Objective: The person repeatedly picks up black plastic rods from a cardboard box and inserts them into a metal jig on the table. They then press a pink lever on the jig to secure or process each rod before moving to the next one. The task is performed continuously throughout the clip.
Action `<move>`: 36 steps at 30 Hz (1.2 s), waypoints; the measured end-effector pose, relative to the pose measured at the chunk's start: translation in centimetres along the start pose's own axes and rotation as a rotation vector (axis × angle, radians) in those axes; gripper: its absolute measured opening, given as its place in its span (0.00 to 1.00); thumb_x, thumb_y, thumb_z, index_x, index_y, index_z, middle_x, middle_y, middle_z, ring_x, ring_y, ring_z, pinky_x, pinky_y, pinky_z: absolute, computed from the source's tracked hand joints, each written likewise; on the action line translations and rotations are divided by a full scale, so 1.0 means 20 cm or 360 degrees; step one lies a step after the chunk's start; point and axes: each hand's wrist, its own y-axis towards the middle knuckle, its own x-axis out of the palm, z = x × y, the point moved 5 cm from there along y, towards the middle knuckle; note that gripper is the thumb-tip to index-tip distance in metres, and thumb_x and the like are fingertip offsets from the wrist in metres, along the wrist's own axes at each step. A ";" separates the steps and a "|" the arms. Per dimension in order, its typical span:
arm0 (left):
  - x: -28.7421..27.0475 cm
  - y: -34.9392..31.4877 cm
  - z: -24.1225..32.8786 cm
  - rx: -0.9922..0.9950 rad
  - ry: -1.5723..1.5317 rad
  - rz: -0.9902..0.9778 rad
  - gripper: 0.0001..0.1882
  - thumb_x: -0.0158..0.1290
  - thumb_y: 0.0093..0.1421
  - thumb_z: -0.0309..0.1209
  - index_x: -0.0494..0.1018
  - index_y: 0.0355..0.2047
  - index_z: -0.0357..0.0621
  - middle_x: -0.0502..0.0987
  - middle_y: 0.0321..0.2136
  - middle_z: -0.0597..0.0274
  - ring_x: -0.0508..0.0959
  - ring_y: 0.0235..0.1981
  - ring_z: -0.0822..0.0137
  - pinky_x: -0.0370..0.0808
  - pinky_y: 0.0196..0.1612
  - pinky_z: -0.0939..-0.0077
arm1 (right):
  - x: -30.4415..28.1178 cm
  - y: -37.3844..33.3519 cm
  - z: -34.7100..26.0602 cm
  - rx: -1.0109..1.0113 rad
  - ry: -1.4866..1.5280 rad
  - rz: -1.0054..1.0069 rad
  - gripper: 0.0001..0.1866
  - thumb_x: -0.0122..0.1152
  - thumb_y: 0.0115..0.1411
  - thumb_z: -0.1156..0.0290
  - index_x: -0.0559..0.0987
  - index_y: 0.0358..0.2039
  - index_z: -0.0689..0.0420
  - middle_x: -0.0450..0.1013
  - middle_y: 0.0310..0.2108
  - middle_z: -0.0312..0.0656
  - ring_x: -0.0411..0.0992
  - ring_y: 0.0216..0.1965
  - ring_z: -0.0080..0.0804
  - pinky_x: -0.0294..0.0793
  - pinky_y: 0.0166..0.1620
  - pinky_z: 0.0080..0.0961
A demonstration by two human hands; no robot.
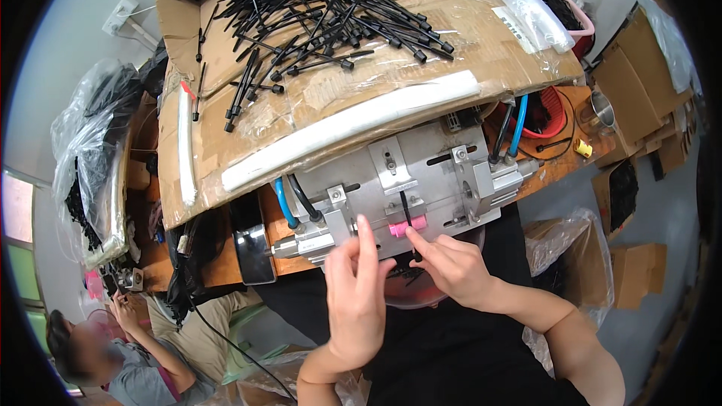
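A slim black rod (405, 203) lies across a pink block (400, 228) at the front of the metal fixture (427, 173). The person's right hand (450, 265) has its fingertips at the rod's near end; whether they pinch it cannot be told. The left hand (356, 286) is loosely spread beside it, index finger raised. Beyond, more black rods (338, 22) lie heaped on cardboard (320, 98).

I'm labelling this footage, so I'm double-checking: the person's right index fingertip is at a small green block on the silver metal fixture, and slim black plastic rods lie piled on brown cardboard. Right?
Only the colour is wrong: the head view shows the small block is bright pink, not green. The rest stands.
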 end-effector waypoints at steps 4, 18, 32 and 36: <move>-0.13 0.39 -0.16 0.0133 0.0189 0.0195 0.31 0.53 0.57 0.15 0.66 0.62 0.41 0.70 0.38 0.51 0.71 0.38 0.55 0.71 0.44 0.65 | -0.13 0.06 -0.05 0.0014 -0.0181 -0.0121 0.33 0.70 0.50 0.72 0.72 0.58 0.62 0.69 0.25 0.37 0.68 0.26 0.29 0.70 0.26 0.25; -0.19 0.78 -0.29 0.0202 -0.0092 -0.0030 0.05 0.56 0.56 0.19 0.71 0.33 0.35 0.74 0.27 0.52 0.75 0.31 0.55 0.71 0.35 0.66 | -0.61 0.96 0.40 -0.0059 -0.0684 0.0228 0.11 0.66 0.54 0.74 0.77 0.38 0.59 0.69 0.22 0.41 0.69 0.27 0.36 0.69 0.32 0.33; 0.26 -0.17 0.05 0.0150 0.0088 0.0003 0.40 0.65 0.49 0.23 0.63 0.62 0.30 0.71 0.33 0.57 0.70 0.34 0.58 0.70 0.39 0.65 | -0.90 0.82 0.35 0.0345 0.1006 0.0269 0.14 0.58 0.66 0.68 0.77 0.48 0.64 0.74 0.36 0.35 0.68 0.31 0.12 0.65 0.32 0.11; 0.35 -0.14 0.06 0.0113 0.0186 -0.0050 0.37 0.63 0.52 0.26 0.63 0.62 0.30 0.71 0.34 0.56 0.70 0.35 0.57 0.69 0.39 0.64 | -0.89 0.71 0.27 0.0167 0.1077 0.0283 0.14 0.56 0.67 0.70 0.75 0.49 0.64 0.74 0.36 0.39 0.69 0.32 0.16 0.66 0.31 0.12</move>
